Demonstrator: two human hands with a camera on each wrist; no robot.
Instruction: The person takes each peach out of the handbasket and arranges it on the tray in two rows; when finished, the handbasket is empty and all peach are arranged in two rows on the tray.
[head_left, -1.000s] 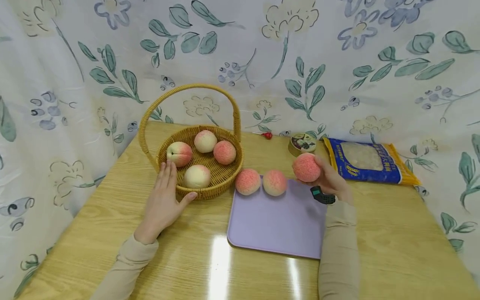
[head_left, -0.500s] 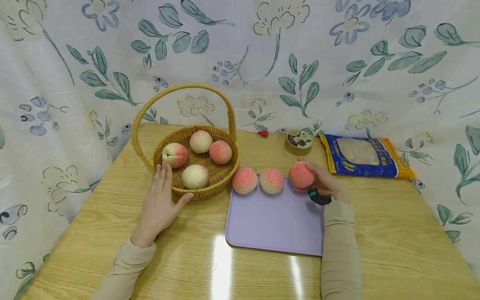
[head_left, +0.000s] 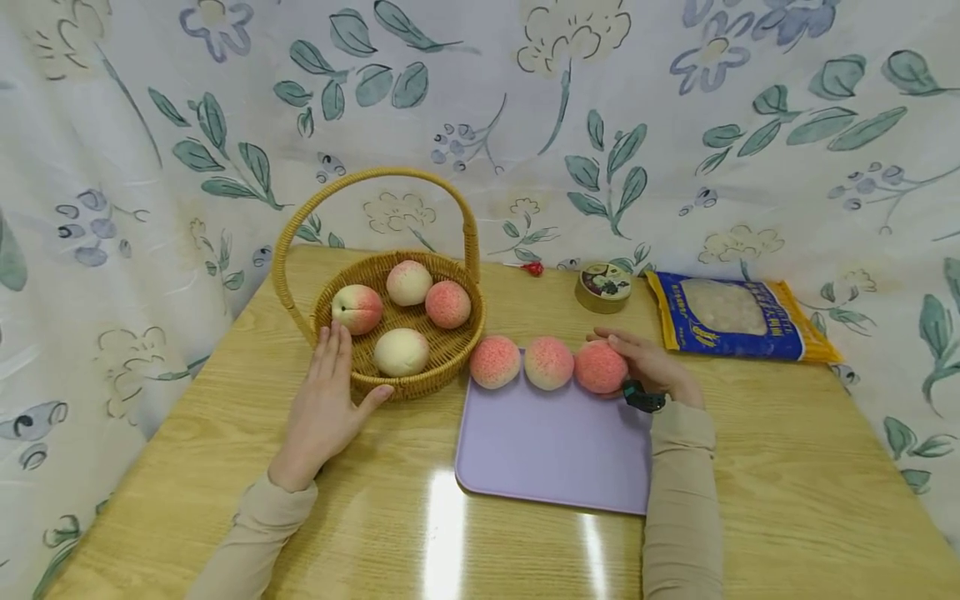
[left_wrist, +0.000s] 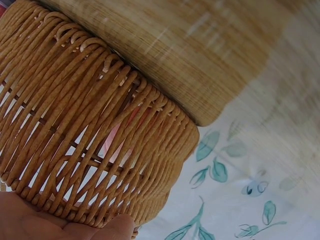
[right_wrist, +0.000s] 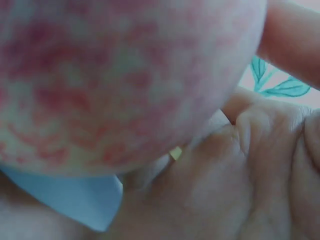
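My right hand [head_left: 658,367] holds a pink peach [head_left: 598,368] at the far right corner of the lilac tray [head_left: 555,454]. In the right wrist view that peach [right_wrist: 125,85] fills the upper left, close against the palm. Two more peaches, one on the left [head_left: 495,362] and one in the middle [head_left: 549,363], stand beside it in a row along the tray's far edge. My left hand [head_left: 322,417] rests its straight fingers on the near left rim of a wicker basket [head_left: 420,385], thumb spread along the front. Several peaches lie inside, among them a pale one [head_left: 401,352].
The basket's tall handle [head_left: 375,172] arches above it. Behind the tray stand a round tin [head_left: 603,287] and a small red-headed item [head_left: 533,268]. A blue and yellow packet [head_left: 742,317] lies at the back right. A floral curtain [head_left: 480,108] hangs behind the table.
My right hand has lowered the pink peach to the tray's far right corner, beside the other two. The left hand keeps its place on the basket. The head view has shifted slightly.
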